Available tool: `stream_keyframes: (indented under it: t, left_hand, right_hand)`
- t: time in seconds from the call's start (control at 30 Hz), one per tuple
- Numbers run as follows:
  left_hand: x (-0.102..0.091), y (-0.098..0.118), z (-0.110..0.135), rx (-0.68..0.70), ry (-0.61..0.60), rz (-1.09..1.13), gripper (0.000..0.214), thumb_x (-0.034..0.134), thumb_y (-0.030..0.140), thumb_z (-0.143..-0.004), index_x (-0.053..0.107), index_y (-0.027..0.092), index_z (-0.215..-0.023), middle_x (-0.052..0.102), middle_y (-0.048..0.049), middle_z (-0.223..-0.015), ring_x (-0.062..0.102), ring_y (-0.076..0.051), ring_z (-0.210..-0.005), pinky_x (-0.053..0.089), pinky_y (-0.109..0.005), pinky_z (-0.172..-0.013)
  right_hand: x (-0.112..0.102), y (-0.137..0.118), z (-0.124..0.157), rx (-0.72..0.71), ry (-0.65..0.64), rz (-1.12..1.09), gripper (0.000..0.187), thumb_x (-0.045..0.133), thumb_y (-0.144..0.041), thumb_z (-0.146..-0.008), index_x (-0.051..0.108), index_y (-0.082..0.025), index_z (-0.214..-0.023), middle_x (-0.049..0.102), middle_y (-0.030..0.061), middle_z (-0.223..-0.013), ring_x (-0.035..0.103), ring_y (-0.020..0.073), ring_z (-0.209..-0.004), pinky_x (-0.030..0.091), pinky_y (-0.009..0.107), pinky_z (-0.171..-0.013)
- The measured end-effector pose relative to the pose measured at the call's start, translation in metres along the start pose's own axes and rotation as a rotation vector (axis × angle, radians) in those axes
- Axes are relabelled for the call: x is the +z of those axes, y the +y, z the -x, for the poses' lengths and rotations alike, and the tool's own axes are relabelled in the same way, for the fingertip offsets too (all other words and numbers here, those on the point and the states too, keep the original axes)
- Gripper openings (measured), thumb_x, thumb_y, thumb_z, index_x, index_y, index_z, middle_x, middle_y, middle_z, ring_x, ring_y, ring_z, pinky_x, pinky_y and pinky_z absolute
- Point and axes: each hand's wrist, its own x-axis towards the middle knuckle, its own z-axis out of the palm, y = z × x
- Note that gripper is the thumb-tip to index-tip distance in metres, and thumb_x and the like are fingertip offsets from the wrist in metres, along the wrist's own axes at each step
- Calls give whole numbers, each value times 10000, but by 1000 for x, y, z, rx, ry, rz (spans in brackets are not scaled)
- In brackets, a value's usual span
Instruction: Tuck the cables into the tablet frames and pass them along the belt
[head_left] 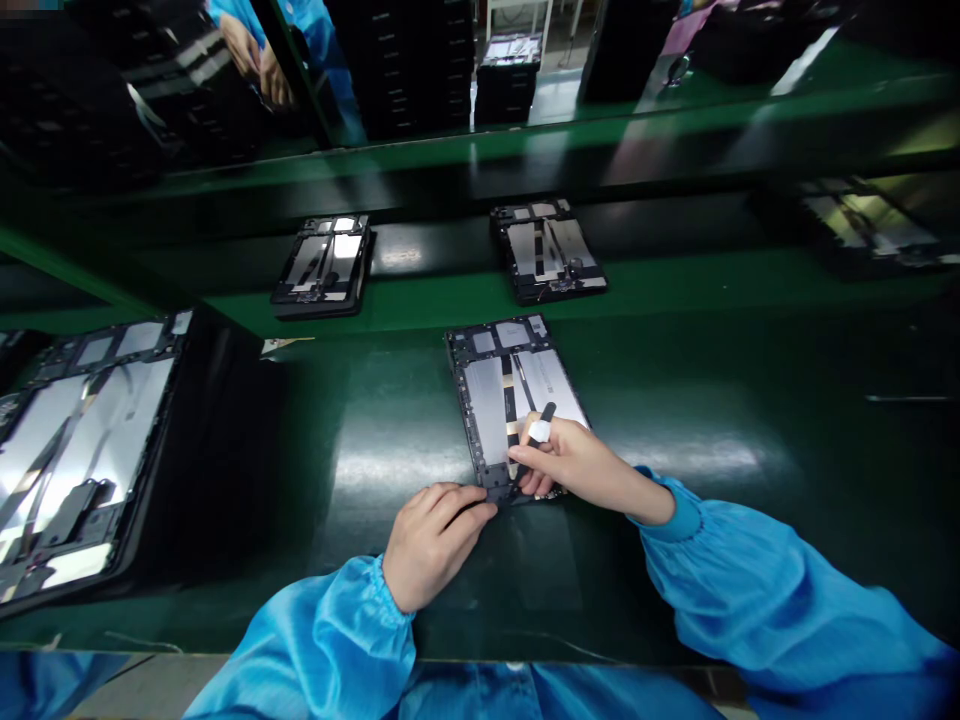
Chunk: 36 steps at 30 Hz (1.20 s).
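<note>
2 hands: L (436, 545) on tablet chassis (487, 410), R (577, 465) pinching blk spudger (545, 418).

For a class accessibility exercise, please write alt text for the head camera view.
Two hands in blue sleeves work on an opened tablet on a green bench: the right hand holds a black tool over its silver panels; the left hand touches its near edge. More opened tablets lie nearby.

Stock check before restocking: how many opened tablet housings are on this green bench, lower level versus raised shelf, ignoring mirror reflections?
Housings on the lower bench: 2
Housings on the raised shelf: 3
Total: 5
</note>
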Motion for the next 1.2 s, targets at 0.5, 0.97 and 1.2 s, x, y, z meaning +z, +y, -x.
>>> stream_keyframes:
  t: [0.5, 0.97, 1.2]
  left_hand:
    - [-7, 7, -2, 133, -100, -312, 341, 419, 113, -984, 598, 211, -1257, 653, -71, -1132, 583, -205, -947, 453, -304, -696]
    - [-6, -6, -3, 119, -109, -211, 329, 414, 117, -987, 608, 227, -1229, 633, -81, -1109, 582, -193, -965, 504, -315, -750]
    - [-1, -5, -2, 126, -76, -210, 300, 497, 124, -959, 605, 225, -1220, 620, -95, -1177, 584, -216, -997, 510, -329, -768]
  right_hand:
    - [-1, 0, 2, -25, 17, 9, 239, 662, -395, -836, 519, -208, -795, 667, -7, -576, 708, 191, -566, 576, 267, -496]
    - [-12, 20, 32, -283, 233, 268, 257, 569, -432, -937, 588, -219, -795, 614, 15, -732, 642, 193, -647, 491, 292, -564]
    - [-13, 24, 30, -251, 224, 148, 251, 602, -442, -916, 562, -226, -794, 660, 4, -675, 667, 196, -608, 484, 286, -531]
